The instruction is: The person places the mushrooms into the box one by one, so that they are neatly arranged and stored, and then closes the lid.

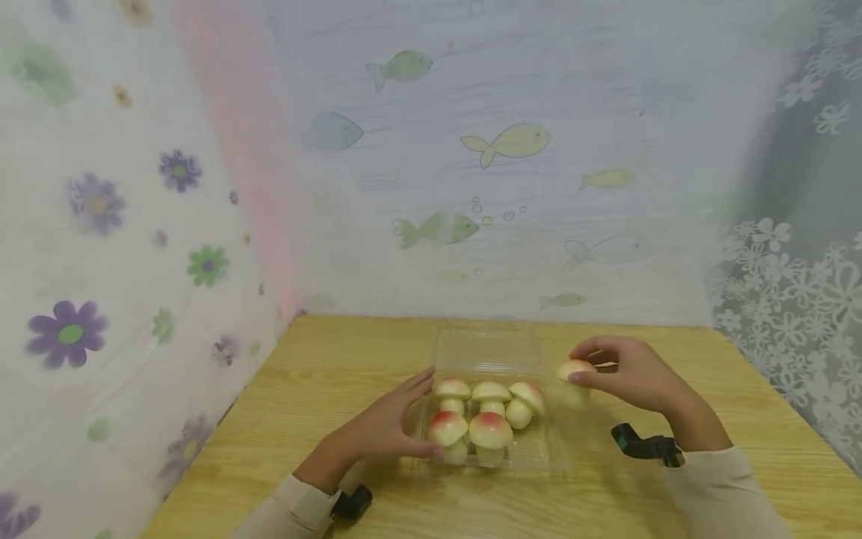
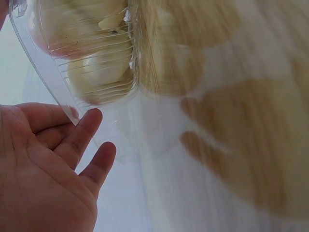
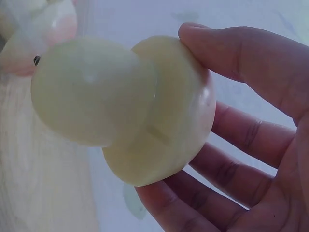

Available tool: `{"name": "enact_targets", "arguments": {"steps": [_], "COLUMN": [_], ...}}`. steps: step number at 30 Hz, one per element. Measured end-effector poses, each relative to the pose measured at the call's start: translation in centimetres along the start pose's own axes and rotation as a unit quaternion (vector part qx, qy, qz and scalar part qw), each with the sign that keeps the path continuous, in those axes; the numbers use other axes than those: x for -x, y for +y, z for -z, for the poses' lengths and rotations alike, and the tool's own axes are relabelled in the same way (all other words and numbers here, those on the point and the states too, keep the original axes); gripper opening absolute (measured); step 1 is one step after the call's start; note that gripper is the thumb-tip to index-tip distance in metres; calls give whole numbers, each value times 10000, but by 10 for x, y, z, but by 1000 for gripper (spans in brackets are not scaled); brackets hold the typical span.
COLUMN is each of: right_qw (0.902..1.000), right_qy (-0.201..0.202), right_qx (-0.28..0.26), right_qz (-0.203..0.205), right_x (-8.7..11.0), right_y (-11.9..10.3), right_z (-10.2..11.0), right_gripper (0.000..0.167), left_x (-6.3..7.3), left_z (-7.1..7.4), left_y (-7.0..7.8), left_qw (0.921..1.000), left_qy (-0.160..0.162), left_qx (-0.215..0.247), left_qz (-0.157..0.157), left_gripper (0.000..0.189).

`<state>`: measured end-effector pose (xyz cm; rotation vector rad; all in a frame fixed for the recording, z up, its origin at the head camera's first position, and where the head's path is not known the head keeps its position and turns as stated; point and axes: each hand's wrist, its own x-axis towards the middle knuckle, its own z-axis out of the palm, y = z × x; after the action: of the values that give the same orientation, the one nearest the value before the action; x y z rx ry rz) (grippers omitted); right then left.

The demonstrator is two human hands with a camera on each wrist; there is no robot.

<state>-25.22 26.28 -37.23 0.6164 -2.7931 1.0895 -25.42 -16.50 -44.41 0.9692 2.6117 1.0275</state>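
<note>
My right hand [image 1: 633, 374] pinches a mushroom-shaped toy [image 3: 91, 92] by its cap, thumb on one side and fingers on the other. The toy has a pale stem and a cap blushed pink, and it is beside the box's right side. A clear plastic box [image 1: 536, 447] in front of me contains several more mushrooms [image 1: 491, 430] in two rows, their caps pale with red tops. Spread around the box's left side is my left hand [image 1: 377, 433], thumb near the front corner and fingers towards the back. In the left wrist view, its fingertips [image 2: 91, 118] are at the rim.
The box's clear lid [image 1: 486, 348] is folded back behind it on the wooden table [image 1: 323, 359]. A fish-patterned curtain [image 1: 417, 284] closes off the back, with flowered sheets [image 1: 135, 284] at the sides. Small black cameras [image 1: 353, 503] are strapped to both wrists.
</note>
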Motion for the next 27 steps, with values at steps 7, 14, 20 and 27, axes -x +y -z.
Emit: {"name": "enact_targets", "arguments": {"steps": [7,14,20,27], "right_qw": [9996,9987,9975,9945], "right_qy": [34,-62,-209,-400], "right_qx": [-117,-191,-267,-316], "right_qz": [244,470,618,920], "right_x": [-2,-2,-3,-4], "right_y": [-14,-24,-34,-39], "right_z": [-1,-10,-18,-27], "right_gripper": [43,39,38,35], "left_x": [-2,0,0,-1], "left_z": [2,0,0,-1], "left_y": [1,-1,-2,-2], "left_qw": [10000,10000,10000,10000], "left_qy": [40,-10,-1,-8], "left_qx": [0,-48,-19,-6], "left_qz": [-37,-48,-15,-37], "left_gripper": [118,120,119,118]}}
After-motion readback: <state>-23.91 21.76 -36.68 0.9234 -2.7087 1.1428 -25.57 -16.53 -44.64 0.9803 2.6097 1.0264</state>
